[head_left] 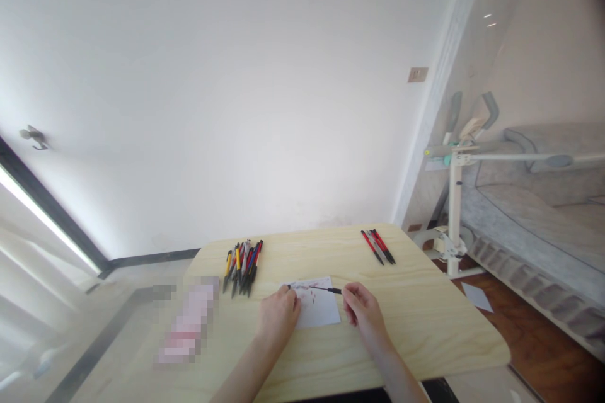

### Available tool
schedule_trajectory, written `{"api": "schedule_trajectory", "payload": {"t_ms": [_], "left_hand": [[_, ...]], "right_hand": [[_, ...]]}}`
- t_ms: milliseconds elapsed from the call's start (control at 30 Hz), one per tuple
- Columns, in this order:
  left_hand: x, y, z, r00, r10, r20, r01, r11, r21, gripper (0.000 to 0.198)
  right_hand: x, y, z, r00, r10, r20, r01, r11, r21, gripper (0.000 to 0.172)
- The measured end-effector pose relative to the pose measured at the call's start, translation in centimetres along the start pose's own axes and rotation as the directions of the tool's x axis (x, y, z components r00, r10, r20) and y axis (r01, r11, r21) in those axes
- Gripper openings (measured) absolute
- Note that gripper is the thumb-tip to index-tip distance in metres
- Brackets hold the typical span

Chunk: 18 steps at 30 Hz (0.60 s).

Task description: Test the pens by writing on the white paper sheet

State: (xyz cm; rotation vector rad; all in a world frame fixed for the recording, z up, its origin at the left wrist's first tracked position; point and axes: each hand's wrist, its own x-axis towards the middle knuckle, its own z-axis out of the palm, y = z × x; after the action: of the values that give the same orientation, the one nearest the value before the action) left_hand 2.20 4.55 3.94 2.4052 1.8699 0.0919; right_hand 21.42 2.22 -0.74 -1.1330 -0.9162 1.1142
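Fingers [289,295] of the left hand [278,316] pinch one end of a thin black pen [321,289], and the right hand [362,312] pinches the other end (which end is the tip, I cannot tell). The pen lies level just over a paper [324,315] with red scribbles, mid-tabletop [425,327]. A pen pile [243,263] sits at 11 o'clock from the paper, a few red pens [378,246] at 1 o'clock.
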Motion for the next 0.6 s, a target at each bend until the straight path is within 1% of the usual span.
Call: {"api": "schedule_trajectory", "payload": {"t_ms": [133,233,400,500,600], "left_hand": [[-0.2,0.3,0.0,1.0,0.001,-0.01,-0.001,1.0,-0.006,0.028],[-0.3,0.1,-0.1,0.999,0.005,-0.037,-0.006,1.0,-0.016,0.029],[-0.4,-1.5,-0.5,0.996,-0.003,-0.09,-0.001,0.999,-0.042,0.022],[-0.5,-2.6,-0.5,0.995,-0.017,-0.099,0.01,0.998,-0.063,0.02],[-0.8,-3.2,-0.4,0.995,-0.018,-0.1,0.009,0.996,-0.088,0.022]], "right_hand": [[0.0,0.1,0.0,1.0,0.009,-0.002,-0.009,1.0,-0.004,0.028],[0.0,0.0,0.0,1.0,-0.001,0.001,0.001,1.0,-0.01,0.028],[-0.1,-0.2,0.1,1.0,-0.012,0.006,0.012,1.0,0.001,0.027],[-0.1,-0.3,0.1,1.0,-0.001,0.003,0.001,1.0,0.011,0.029],[-0.1,-0.2,0.1,1.0,0.01,0.003,-0.01,1.0,0.009,0.028]]}}
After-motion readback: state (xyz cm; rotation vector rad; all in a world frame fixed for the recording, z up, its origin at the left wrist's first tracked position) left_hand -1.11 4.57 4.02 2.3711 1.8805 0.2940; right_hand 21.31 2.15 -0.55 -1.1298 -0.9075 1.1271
